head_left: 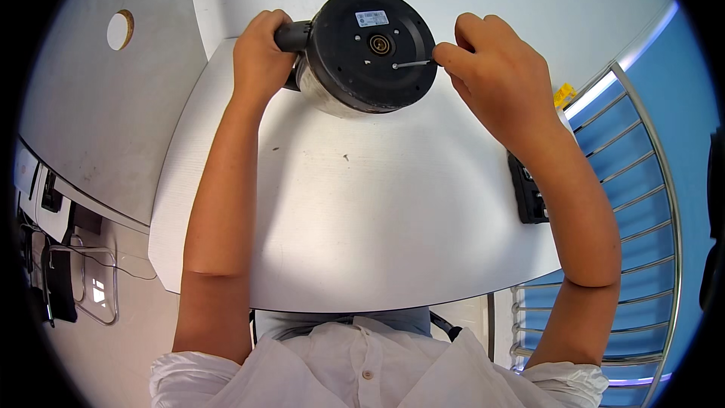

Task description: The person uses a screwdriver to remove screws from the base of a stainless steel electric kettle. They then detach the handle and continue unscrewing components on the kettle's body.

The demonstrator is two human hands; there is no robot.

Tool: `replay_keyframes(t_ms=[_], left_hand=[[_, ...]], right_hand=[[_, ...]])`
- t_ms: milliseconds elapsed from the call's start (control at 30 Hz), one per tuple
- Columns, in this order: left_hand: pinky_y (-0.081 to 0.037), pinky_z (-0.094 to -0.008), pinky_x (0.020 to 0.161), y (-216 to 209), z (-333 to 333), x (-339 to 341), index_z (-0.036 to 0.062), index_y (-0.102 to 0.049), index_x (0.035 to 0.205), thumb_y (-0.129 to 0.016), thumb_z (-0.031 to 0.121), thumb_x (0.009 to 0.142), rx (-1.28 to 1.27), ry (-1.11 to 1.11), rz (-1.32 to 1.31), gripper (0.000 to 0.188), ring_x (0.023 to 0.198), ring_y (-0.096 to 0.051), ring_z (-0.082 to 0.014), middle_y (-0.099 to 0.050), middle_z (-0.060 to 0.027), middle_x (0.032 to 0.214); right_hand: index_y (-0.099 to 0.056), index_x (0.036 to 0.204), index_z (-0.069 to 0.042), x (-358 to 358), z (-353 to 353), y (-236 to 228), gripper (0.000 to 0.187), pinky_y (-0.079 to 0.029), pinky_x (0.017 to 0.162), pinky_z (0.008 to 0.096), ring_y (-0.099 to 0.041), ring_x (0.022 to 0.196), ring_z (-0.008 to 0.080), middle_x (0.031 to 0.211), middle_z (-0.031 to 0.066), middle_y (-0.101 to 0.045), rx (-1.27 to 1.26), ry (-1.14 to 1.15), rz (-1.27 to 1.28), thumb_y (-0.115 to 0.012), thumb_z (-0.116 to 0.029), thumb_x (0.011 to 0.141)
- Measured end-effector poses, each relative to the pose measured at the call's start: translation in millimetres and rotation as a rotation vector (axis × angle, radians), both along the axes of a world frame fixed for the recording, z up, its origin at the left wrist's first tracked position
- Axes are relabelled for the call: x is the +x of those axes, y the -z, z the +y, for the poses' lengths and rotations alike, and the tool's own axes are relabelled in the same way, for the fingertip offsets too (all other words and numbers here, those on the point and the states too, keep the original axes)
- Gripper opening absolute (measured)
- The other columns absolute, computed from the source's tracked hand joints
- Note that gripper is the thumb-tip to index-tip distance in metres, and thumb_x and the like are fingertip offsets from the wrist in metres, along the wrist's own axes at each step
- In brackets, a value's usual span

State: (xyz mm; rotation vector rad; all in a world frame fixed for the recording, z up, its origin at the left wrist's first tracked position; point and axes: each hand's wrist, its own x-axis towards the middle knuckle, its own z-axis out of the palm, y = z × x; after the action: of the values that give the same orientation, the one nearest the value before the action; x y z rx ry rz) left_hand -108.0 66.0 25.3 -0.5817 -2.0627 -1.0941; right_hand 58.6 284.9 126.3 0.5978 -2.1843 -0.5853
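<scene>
An electric kettle (pixel 343 49) is tipped over above the far part of the white table, its round black underside turned toward me. In the middle of that underside sits a ring-shaped brass-coloured connector (pixel 380 45), with several small screws or screw holes around it and a pale label above. My left hand (pixel 262 57) is wrapped round the black handle on the kettle's left side. On the right, my right hand (pixel 483 68) pinches a thin screwdriver (pixel 414 64). Its metal shaft lies across the underside, and its tip meets a screw right of centre. The screwdriver's grip is mostly hidden by my fingers.
Under my right forearm, a black compartmented tray (pixel 530 193) stands at the white table's (pixel 362 234) right edge. A yellow object (pixel 563 95) lies beyond it. A metal railing (pixel 668 204) curves along the right. At far left is a chair (pixel 98 287) on the floor.
</scene>
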Motion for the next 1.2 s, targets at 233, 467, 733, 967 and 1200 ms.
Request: replay_keyframes(t_ms=[233,467,733,967,1200], left_hand=[[-0.045,-0.0318,0.068,-2,0,2,0.0043,-0.056,0.083,-0.067,-0.002,0.07,-0.008,-0.003,-0.003,0.018,0.072,-0.055,-0.0255,-0.058,-0.0077,0.08],[-0.045,-0.0324,0.068,-3,0,3,0.0045,-0.056,0.083,-0.067,-0.003,0.069,0.003,0.008,-0.034,0.02,0.074,-0.055,-0.0268,-0.057,-0.0084,0.081],[-0.045,-0.0364,0.067,-3,1,3,0.0064,-0.058,0.081,-0.067,0.001,0.066,-0.026,0.036,-0.003,0.018,0.076,-0.057,-0.0298,-0.058,-0.0088,0.08],[-0.046,-0.0359,0.067,-4,-2,5,0.0064,-0.058,0.082,-0.068,0.003,0.067,-0.038,0.068,-0.003,0.017,0.076,-0.057,-0.0295,-0.059,-0.0078,0.081],[-0.046,-0.0364,0.068,-6,2,8,0.0068,-0.058,0.081,-0.067,0.002,0.067,-0.074,0.058,0.007,0.017,0.076,-0.057,-0.0298,-0.058,-0.0077,0.08]], right_hand=[[-0.065,0.076,-0.013,-1,-1,0,0.016,-0.043,0.05,0.0293,-0.051,0.071,0.0168,0.077,0.0011,-0.051,0.036,0.008,-0.004,-0.066,0.001,0.066],[-0.063,0.072,-0.013,-2,-3,-3,0.015,-0.041,0.048,0.0282,-0.05,0.07,0.0165,0.077,0.0004,-0.05,0.043,0.009,-0.012,-0.066,0.0,0.065],[-0.064,0.072,-0.009,-6,-9,-13,0.01,-0.045,0.053,0.0303,-0.054,0.072,0.0192,0.075,0.0026,-0.054,0.104,-0.067,-0.073,-0.067,-0.002,0.066],[-0.061,0.079,-0.003,-10,-13,-23,0.004,-0.05,0.069,0.0376,-0.061,0.083,0.027,0.083,0.0059,-0.06,-0.095,0.348,-0.479,-0.062,-0.005,0.083],[-0.065,0.082,-0.005,-5,-10,-25,0.004,-0.052,0.072,0.0374,-0.061,0.086,0.0252,0.083,0.008,-0.061,0.062,0.144,-0.328,-0.063,-0.003,0.079]])
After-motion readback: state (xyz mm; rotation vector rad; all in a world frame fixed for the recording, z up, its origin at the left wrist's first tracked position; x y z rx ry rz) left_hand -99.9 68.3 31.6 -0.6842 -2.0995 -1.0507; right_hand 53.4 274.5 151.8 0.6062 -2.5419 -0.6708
